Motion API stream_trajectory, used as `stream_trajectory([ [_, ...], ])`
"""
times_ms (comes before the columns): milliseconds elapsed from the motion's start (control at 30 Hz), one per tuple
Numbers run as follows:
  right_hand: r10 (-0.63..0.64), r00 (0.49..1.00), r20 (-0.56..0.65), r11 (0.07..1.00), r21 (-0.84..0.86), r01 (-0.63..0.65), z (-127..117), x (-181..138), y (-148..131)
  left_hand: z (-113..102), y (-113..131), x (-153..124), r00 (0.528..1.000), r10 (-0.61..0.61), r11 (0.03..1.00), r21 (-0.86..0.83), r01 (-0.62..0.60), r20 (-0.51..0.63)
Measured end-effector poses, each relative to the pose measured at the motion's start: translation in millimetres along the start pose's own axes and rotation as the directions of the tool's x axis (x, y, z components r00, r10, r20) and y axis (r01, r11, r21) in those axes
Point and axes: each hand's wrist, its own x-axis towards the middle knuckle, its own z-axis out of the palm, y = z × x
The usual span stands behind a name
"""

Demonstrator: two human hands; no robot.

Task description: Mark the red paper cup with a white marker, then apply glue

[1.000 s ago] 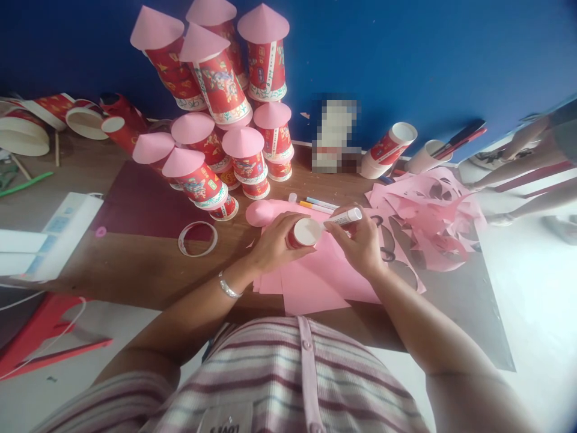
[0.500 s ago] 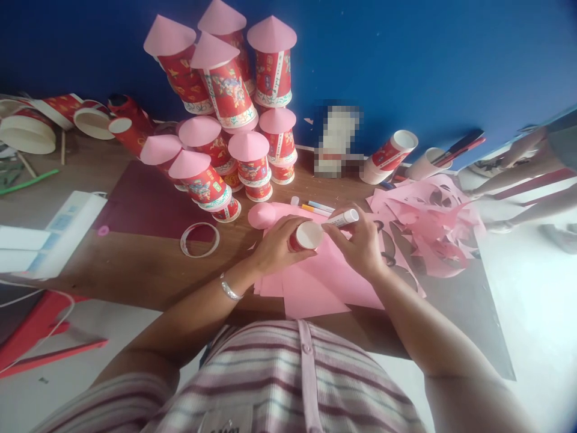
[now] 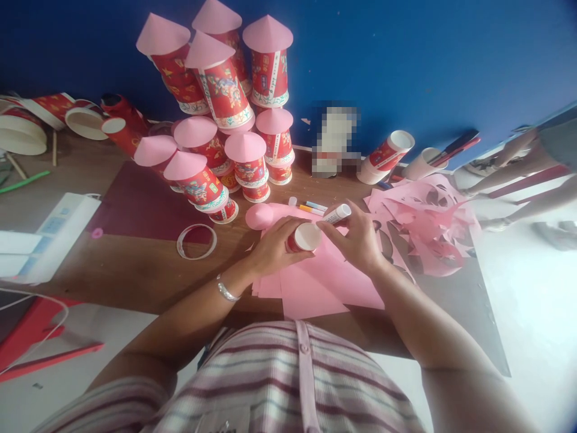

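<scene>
My left hand (image 3: 274, 246) is wrapped round a small red paper cup (image 3: 307, 237), its pale round end facing up at me. Close to the cup's right side, my right hand (image 3: 360, 237) grips a white glue stick (image 3: 337, 214) with print on its barrel; whether its tip touches the cup is hidden by my fingers. Beneath both hands lie sheets of pink paper (image 3: 315, 297). A small pink paper cone (image 3: 260, 216) sits just beyond my left hand. Two slim pens (image 3: 311, 209) and a small whitish cap (image 3: 293, 201) rest behind the cup.
Stacked red cups with pink cone roofs (image 3: 246, 147) stand at the back left. A white ring (image 3: 196, 242) lies left of my hand. Cut pink scraps (image 3: 433, 222), scissors (image 3: 385, 240) and a pen cup (image 3: 426, 163) are on the right. Another person's legs (image 3: 518, 180) show at far right.
My right hand and the glue stick have shifted slightly left and tilted a little differently beside the cup. The whole view has drifted slightly; the left hand keeps its hold.
</scene>
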Motion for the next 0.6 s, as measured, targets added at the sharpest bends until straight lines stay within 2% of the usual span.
stream_trajectory([
  [267, 0.055, 0.998, -0.011, 0.998, -0.016, -0.055, -0.8, 4.5, 6.4, -0.1, -4.3, -1.0, 1.000, 0.025, 1.000, 0.002, -0.025, 0.007],
  [600, -0.086, 0.991, 0.099, 0.984, -0.148, 0.100, -3.5, 14.7, -3.2, 0.0, -1.5, -1.9, 0.998, -0.062, 0.998, -0.022, 0.062, -0.001],
])
